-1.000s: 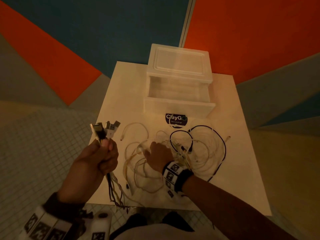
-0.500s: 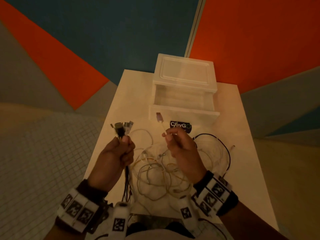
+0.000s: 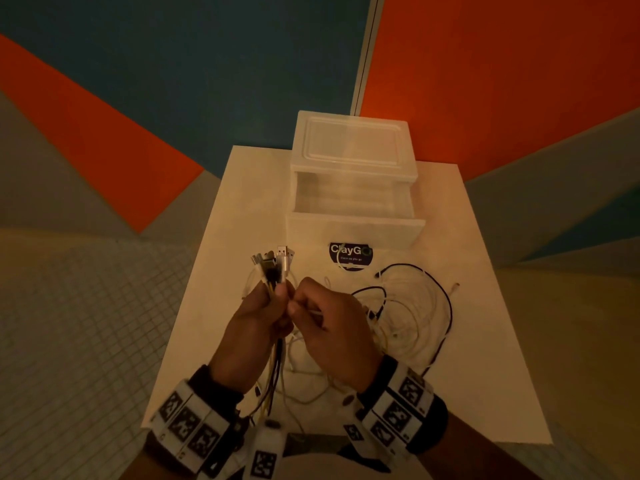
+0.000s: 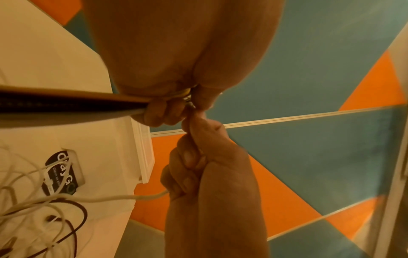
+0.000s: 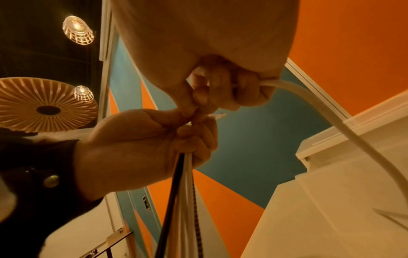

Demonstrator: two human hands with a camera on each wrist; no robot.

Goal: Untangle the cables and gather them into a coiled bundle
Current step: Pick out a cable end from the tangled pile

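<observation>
Gripping cable ends in left hand, plastic drawer open behind

Left hand close above, fingers curled round dark and pale cables, right hand below gripping a white cable trailing to a tangle on the white surface, round dark sticker beneath loops.

2 hands, 1 drawer box, perhaps 6 cables.
</observation>
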